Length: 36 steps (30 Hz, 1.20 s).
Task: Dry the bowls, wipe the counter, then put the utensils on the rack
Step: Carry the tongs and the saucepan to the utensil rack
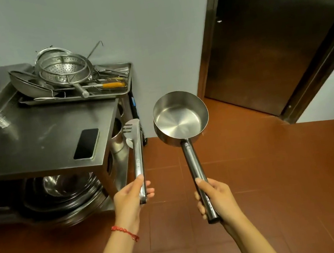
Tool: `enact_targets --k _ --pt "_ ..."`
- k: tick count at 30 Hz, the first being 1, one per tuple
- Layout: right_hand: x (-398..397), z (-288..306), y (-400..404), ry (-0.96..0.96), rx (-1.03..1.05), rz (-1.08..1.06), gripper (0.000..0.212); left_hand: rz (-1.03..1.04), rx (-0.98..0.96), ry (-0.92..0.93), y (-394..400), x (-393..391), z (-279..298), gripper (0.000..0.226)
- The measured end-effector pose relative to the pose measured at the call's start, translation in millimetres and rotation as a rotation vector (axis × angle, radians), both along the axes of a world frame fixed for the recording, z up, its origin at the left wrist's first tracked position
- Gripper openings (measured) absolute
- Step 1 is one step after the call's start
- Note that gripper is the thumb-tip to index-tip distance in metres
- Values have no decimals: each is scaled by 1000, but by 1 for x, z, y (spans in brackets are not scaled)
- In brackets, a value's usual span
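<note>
1. Above the red tiled floor [278, 174], steel tongs [139, 159] are gripped at the hinge end by the left hand [129, 200], beside the counter [33, 143].
2. A saucepan [180, 117] is held by its handle in the closed right hand [216, 197] (bowl tilted towards the camera).
3. Strainers [63, 70] are piled on the tray [121, 90].

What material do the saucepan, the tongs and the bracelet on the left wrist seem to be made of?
Saucepan: probably stainless steel, its brushed inside showing radial streaks and reflections.
Tongs: apparently the same bright, polished metal, with sharp highlights.
Bracelet: looks like red braided thread or cord, matte; beads cannot be ruled out.
</note>
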State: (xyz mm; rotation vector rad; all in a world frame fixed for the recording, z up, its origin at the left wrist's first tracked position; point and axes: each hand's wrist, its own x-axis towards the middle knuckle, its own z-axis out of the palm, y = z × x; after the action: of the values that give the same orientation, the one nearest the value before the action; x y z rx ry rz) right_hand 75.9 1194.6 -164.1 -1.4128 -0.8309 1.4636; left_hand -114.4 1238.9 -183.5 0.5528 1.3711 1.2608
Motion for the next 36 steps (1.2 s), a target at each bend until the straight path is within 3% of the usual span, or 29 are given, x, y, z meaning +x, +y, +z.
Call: enact_targets --k 16,36 --pt "55 9 360 -63 44 333 24 300 -13 -22 292 51 -1 19" --pt "-108 0 718 -8 73 717 28 653 42 -5 599 -96 14 19"
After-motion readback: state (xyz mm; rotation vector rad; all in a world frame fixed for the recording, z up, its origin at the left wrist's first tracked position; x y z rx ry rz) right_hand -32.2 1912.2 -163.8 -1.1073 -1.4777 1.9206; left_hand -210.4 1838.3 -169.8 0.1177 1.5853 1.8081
